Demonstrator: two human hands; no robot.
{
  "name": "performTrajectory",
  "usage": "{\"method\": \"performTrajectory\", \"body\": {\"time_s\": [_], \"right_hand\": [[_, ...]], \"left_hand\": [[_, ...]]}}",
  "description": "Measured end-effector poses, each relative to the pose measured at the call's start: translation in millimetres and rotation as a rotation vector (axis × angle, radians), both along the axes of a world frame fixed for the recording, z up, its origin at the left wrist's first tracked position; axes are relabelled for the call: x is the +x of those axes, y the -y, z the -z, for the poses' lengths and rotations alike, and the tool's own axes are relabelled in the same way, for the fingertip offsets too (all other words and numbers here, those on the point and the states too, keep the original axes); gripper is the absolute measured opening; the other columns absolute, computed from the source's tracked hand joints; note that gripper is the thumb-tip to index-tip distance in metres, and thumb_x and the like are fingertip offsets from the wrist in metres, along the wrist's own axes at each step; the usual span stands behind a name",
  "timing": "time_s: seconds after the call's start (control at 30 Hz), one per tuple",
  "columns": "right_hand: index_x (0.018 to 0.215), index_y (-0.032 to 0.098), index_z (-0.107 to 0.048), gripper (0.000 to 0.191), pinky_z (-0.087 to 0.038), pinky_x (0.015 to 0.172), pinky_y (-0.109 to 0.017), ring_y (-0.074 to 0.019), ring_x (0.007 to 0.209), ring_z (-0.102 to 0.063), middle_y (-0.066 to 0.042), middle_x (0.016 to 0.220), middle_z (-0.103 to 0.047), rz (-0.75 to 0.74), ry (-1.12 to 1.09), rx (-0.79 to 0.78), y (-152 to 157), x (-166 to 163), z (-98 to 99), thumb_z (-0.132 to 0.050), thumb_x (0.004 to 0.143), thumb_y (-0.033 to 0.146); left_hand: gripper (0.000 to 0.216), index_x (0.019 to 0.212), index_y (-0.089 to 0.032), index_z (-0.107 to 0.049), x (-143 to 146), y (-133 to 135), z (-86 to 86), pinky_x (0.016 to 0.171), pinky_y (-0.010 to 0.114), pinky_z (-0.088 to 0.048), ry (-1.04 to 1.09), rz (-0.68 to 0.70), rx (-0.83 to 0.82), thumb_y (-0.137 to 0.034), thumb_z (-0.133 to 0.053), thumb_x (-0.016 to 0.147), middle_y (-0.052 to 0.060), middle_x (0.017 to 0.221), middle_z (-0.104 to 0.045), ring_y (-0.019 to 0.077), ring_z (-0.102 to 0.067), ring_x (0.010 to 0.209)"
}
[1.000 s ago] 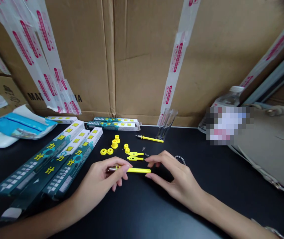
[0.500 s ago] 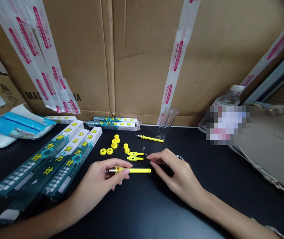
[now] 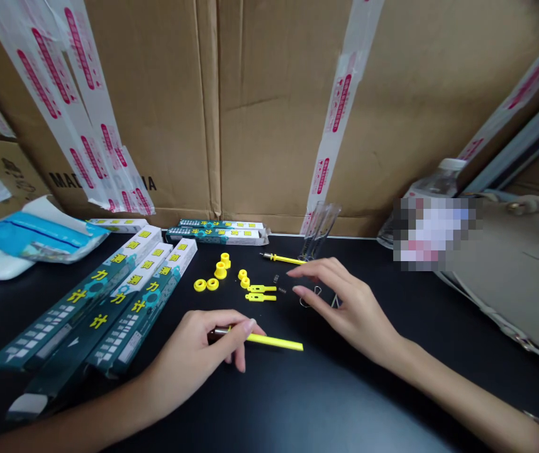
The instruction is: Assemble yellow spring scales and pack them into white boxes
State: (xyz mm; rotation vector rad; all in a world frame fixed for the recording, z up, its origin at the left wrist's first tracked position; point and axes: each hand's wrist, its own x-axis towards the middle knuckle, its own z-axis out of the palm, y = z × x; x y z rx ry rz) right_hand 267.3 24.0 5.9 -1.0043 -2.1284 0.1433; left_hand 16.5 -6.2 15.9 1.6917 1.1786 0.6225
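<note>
My left hand [image 3: 203, 355] is closed round a yellow plastic rod [image 3: 276, 342] with a metal part at its left end, partly hidden by my fingers. The rod's bare end points right, above the black table. My right hand [image 3: 351, 305] hovers to the right, thumb and fingers apart, with nothing visible between them. Close to its fingertips lie small coil springs [image 3: 282, 290] and bent wire hooks [image 3: 316, 292], partly covered by the hand. Left of the springs are two flat yellow tabs [image 3: 263, 297]. A second yellow rod [image 3: 289, 259] lies behind, its right end near clear tubes [image 3: 317, 229].
Yellow flanged caps [image 3: 221, 270] and rings [image 3: 200, 285] sit mid-table. Long green-and-white boxes [image 3: 127, 314] lie at left, others [image 3: 217, 236] at the back. A blue packet [image 3: 45, 233] is far left. A bottle [image 3: 448, 176] and beige bag [image 3: 509, 270] stand right; cardboard [image 3: 269, 126] walls the back.
The rod in my left hand has tilted, its free end moving right and down. My right hand has lifted its fingers from the springs and hooks and spread them wider.
</note>
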Motion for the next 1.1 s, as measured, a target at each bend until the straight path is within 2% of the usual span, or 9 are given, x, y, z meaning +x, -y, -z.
{"method": "performTrajectory", "body": {"time_s": [0.1, 0.27, 0.4, 0.5, 0.6, 0.7, 0.83, 0.93, 1.1], "right_hand": [[0.115, 0.024, -0.066, 0.021, -0.052, 0.091, -0.042, -0.0248, 0.105, -0.059, -0.008, 0.111, -0.069, -0.085, 0.065, 0.008, -10.9, -17.3, -12.6, -0.062, 0.095, 0.019], [0.118, 0.021, -0.067, 0.022, -0.048, 0.094, -0.041, -0.0244, 0.107, -0.053, -0.006, 0.112, -0.072, -0.323, 0.192, 0.114, -31.6, -78.7, -21.0, -0.058, 0.097, 0.017], [0.121, 0.013, -0.067, 0.03, -0.043, 0.094, -0.049, -0.0328, 0.117, -0.048, -0.012, 0.121, -0.069, -0.254, 0.407, 0.238, -46.5, -119.8, -14.7, -0.061, 0.097, 0.031], [0.113, 0.013, -0.072, 0.029, -0.042, 0.09, -0.053, -0.0368, 0.119, -0.045, -0.014, 0.121, -0.068, -0.24, 0.493, 0.265, -53.2, -131.7, -6.5, -0.062, 0.096, 0.035], [0.103, 0.016, -0.076, 0.024, -0.042, 0.088, -0.051, -0.0351, 0.118, -0.046, -0.011, 0.119, -0.07, -0.255, 0.492, 0.249, -55.6, -130.5, -1.8, -0.06, 0.098, 0.033], [0.106, 0.018, -0.075, 0.023, -0.044, 0.092, -0.048, -0.0309, 0.114, -0.049, -0.007, 0.116, -0.072, -0.256, 0.4, 0.217, -54.9, -121.0, -3.2, -0.061, 0.097, 0.035], [0.11, 0.019, -0.071, 0.016, -0.05, 0.093, -0.037, -0.0211, 0.102, -0.061, -0.006, 0.106, -0.074, -0.306, 0.017, 0.069, -46.7, -97.7, -9.4, -0.064, 0.096, 0.021], [0.111, 0.021, -0.07, 0.018, -0.057, 0.082, -0.031, -0.0172, 0.089, -0.069, -0.005, 0.103, -0.074, -0.211, -0.206, -0.092, -32.2, -73.2, -10.3, -0.065, 0.094, 0.017], [0.11, 0.022, -0.071, 0.019, -0.062, 0.08, -0.033, -0.0187, 0.088, -0.072, -0.007, 0.108, -0.072, -0.099, -0.536, -0.344, -1.2, -31.8, 3.2, -0.066, 0.093, 0.028]], "left_hand": [[0.039, 0.088, -0.02, -0.078, -0.6, 0.3, 0.5, 0.052, 0.024, -0.034, -0.03, 0.032, 0.026, -0.045, -0.049, 0.095, -0.002, 0.059, -0.068, 0.0141, -0.055, 0.057], [0.039, 0.08, -0.02, -0.078, -1.5, 1.4, 2.8, 0.057, 0.025, -0.036, -0.086, 0.053, 0.079, -0.043, -0.051, 0.095, -0.001, 0.066, -0.074, 0.0169, -0.062, 0.066], [0.037, 0.087, -0.021, -0.08, -2.1, 1.5, 4.7, 0.06, 0.024, -0.039, -0.07, 0.065, 0.071, -0.043, -0.051, 0.096, -0.001, 0.064, -0.075, 0.0184, -0.065, 0.07], [0.039, 0.086, -0.02, -0.079, -2.5, 1.5, 4.2, 0.059, 0.024, -0.039, -0.068, 0.073, 0.07, -0.045, -0.051, 0.096, -0.001, 0.064, -0.074, 0.0175, -0.064, 0.067], [0.041, 0.073, -0.02, -0.077, -2.0, 1.4, 2.4, 0.056, 0.024, -0.036, -0.098, 0.062, 0.084, -0.047, -0.054, 0.094, -0.001, 0.066, -0.075, 0.0153, -0.059, 0.062], [0.034, 0.078, -0.02, -0.077, -1.0, 1.0, 1.9, 0.055, 0.024, -0.034, -0.077, 0.03, 0.079, -0.043, -0.057, 0.093, -0.002, 0.07, -0.075, 0.0132, -0.054, 0.058], [0.031, 0.09, -0.02, -0.077, -1.8, 0.3, 6.3, 0.053, 0.023, -0.037, 0.031, -0.058, 0.025, -0.045, -0.058, 0.091, 0.001, 0.077, -0.074, 0.0144, -0.055, 0.062], [0.036, 0.103, -0.02, -0.076, -3.4, -0.3, 10.1, 0.05, 0.022, -0.039, 0.106, -0.122, -0.022, -0.049, -0.057, 0.09, 0.004, 0.085, -0.073, 0.0159, -0.055, 0.066], [0.035, 0.105, -0.02, -0.075, -3.5, -2.2, 10.6, 0.048, 0.021, -0.037, 0.132, -0.153, -0.055, -0.047, -0.062, 0.088, 0.003, 0.085, -0.07, 0.0101, -0.044, 0.055]]}}
